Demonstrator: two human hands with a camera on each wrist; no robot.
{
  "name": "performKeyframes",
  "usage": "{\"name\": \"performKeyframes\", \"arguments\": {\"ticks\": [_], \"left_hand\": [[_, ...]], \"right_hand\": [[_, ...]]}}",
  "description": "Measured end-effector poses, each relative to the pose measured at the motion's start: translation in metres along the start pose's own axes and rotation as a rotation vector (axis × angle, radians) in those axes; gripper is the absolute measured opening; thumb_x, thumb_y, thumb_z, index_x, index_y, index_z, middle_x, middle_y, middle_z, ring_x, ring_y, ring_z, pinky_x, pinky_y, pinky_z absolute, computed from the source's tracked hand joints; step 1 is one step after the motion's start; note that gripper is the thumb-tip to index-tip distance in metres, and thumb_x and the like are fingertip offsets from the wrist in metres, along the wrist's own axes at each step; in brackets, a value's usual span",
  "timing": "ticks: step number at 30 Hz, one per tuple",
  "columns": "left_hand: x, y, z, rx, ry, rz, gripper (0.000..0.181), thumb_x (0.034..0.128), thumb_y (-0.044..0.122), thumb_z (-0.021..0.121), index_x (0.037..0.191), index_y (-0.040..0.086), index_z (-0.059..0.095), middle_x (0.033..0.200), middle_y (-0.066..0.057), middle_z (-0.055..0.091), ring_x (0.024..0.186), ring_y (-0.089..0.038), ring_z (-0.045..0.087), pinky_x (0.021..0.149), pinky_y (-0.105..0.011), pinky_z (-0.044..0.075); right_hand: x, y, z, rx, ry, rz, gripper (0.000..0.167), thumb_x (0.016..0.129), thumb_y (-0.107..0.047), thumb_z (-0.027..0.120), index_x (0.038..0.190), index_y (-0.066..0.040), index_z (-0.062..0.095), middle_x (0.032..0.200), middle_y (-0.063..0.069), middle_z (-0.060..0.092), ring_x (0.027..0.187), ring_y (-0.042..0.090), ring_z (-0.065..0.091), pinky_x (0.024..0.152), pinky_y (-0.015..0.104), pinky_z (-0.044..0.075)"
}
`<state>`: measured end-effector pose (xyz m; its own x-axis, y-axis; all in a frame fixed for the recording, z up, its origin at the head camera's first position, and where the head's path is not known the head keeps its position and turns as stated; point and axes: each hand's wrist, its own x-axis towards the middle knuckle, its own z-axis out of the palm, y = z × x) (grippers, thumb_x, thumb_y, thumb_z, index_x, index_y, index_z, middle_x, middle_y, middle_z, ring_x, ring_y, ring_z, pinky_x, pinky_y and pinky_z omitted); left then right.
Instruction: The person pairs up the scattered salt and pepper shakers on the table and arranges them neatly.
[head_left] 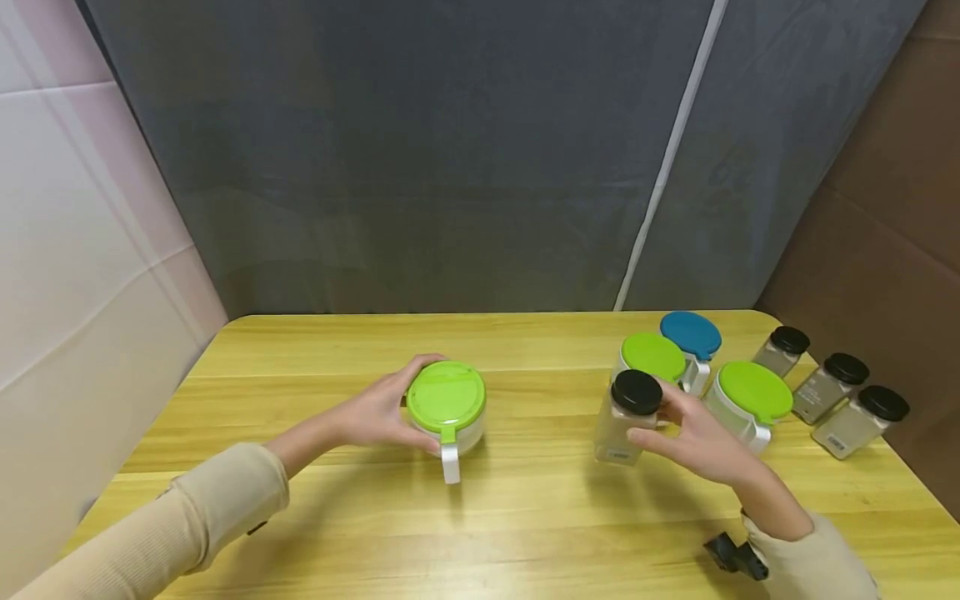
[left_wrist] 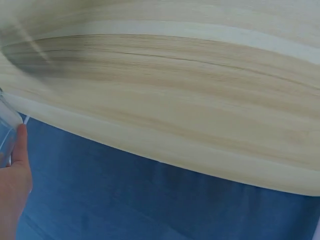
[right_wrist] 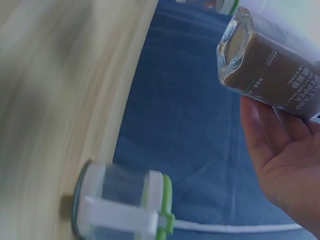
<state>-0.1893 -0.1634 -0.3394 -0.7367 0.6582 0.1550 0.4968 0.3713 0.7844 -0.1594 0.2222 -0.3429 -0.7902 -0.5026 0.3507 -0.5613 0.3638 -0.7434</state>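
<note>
My left hand (head_left: 381, 412) grips a clear jar with a green lid (head_left: 447, 395) and a white handle, its thumb and fingers round the sides. Only a slice of that jar shows at the left edge of the left wrist view. On the right, my right hand (head_left: 705, 440) holds a square spice bottle (head_left: 617, 429) with a black cap. In the right wrist view the bottle (right_wrist: 285, 65) is raised off the table, its base visible, with brown powder inside and a label partly reading PEPPER. Whether the left jar touches the table, I cannot tell.
Behind and beside my right hand stand two green-lidded jars (head_left: 654, 357) (head_left: 753, 392) and a blue-lidded jar (head_left: 691, 333). Three black-capped bottles (head_left: 782, 354) (head_left: 829, 388) (head_left: 859, 423) line the right side of the wooden table (head_left: 525, 533). A grey curtain (head_left: 420, 167) hangs behind.
</note>
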Motion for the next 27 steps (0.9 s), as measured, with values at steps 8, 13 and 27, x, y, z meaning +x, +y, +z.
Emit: {"name": "performKeyframes", "arguments": {"ticks": [8,13,27], "left_hand": [[0.0,-0.031,-0.003,0.007,0.022,-0.036,0.096,0.0586,0.033,0.081,0.133,0.013,0.025,0.117,-0.004,0.048,0.104,-0.016,0.047,0.084,-0.035,0.041],[0.0,-0.039,-0.006,0.004,0.023,-0.032,0.094,0.0598,0.032,0.081,0.133,0.013,0.025,0.116,-0.005,0.049,0.104,-0.018,0.047,0.085,-0.037,0.04],[-0.005,-0.061,-0.02,0.043,0.047,-0.067,0.091,0.0617,0.028,0.08,0.132,0.01,0.025,0.117,-0.01,0.049,0.106,-0.023,0.046,0.09,-0.044,0.033]], "right_hand": [[0.017,0.007,0.021,0.043,-0.062,-0.017,0.044,0.079,-0.005,0.064,0.12,-0.006,0.048,0.108,0.002,0.054,0.094,0.014,0.052,0.076,0.03,0.044],[0.028,0.011,0.032,0.056,-0.099,0.001,0.045,0.08,-0.011,0.065,0.121,-0.008,0.048,0.108,0.001,0.055,0.093,0.016,0.052,0.078,0.031,0.043],[0.061,0.002,0.056,0.147,-0.172,0.041,0.047,0.081,-0.004,0.061,0.124,0.003,0.043,0.111,0.011,0.054,0.097,0.021,0.052,0.082,0.034,0.042]]}}
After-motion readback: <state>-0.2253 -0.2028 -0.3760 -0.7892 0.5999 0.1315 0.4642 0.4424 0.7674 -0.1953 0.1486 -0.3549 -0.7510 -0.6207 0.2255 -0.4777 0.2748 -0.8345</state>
